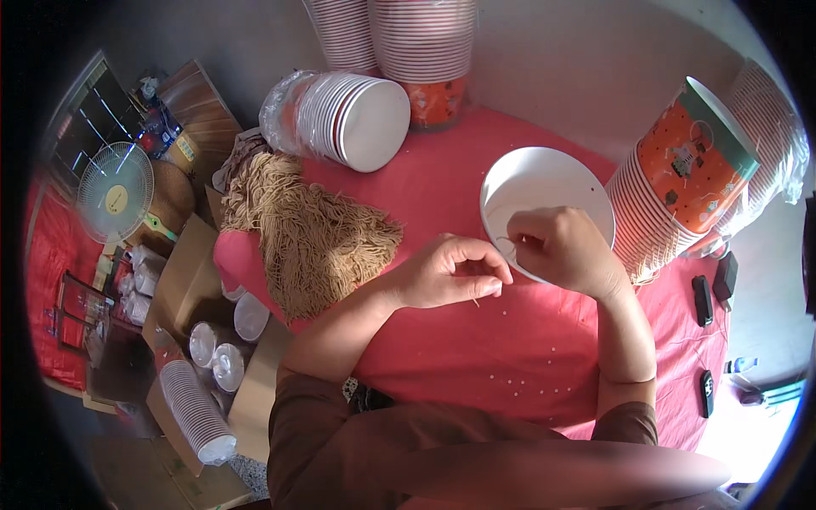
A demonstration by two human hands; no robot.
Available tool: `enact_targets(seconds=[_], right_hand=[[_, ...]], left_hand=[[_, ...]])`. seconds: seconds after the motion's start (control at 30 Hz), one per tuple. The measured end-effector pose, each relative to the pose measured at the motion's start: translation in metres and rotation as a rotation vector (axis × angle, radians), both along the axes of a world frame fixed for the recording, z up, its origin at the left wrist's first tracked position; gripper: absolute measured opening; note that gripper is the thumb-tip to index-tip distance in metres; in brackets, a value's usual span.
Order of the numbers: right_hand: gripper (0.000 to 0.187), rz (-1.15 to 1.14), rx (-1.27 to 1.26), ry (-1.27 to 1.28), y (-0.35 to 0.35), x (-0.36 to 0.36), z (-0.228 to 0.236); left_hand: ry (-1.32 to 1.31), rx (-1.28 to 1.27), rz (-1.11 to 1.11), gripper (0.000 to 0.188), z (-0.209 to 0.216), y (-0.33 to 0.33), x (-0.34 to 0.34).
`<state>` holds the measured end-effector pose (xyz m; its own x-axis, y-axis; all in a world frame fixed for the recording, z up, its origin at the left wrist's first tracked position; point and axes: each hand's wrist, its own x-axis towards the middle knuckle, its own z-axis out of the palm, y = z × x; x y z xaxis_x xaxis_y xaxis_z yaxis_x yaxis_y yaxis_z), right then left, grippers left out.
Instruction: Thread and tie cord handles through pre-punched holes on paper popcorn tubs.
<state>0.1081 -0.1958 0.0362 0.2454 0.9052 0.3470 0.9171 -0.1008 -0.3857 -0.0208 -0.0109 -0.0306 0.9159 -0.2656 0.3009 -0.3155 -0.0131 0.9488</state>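
My left hand (455, 274) is closed above the red tablecloth, thumb against curled fingers. A short tan cord end (476, 302) pokes out below it. My right hand (563, 248) makes a fist over the near rim of a white paper bucket (531, 174), whose open mouth faces up. Beside its fingers a thin pale cord (507, 247) curves against the bucket's inside; its other end is hidden. A small dark spot, perhaps a hole, marks the bucket's far right wall. Left of my hands lies a big bundle of tan cords (310, 238).
Stacked orange-and-green paper buckets (680, 161) lean at the right, with tan cords at their foot. A wrapped bucket stack (370, 127) lies at the back. Small white bits (518, 382) dot the tablecloth (442, 348). Black devices (703, 301) rest right; a carton (183, 280) stands left.
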Motion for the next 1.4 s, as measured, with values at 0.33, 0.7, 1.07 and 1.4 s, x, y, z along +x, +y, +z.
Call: enact_targets(seconds=[0.33,0.7,1.07,1.4], right_hand=[[0.006,0.015,0.407,0.478,-0.019,0.012,0.014],[0.008,0.091,0.463,0.777,-0.029,0.016,0.022],[0.007,0.083,0.466,0.67,-0.024,0.009,0.021],[0.014,0.018,0.463,-0.052,-0.02,0.009,0.021]], left_hand=[[0.065,-0.182,0.027,0.022,0.007,0.009,0.001],[0.028,-0.221,0.128,0.022,0.005,0.017,0.003],[-0.315,0.059,0.527,0.021,0.009,0.007,-0.001],[0.06,-0.089,0.367,0.025,0.053,-0.001,0.01]])
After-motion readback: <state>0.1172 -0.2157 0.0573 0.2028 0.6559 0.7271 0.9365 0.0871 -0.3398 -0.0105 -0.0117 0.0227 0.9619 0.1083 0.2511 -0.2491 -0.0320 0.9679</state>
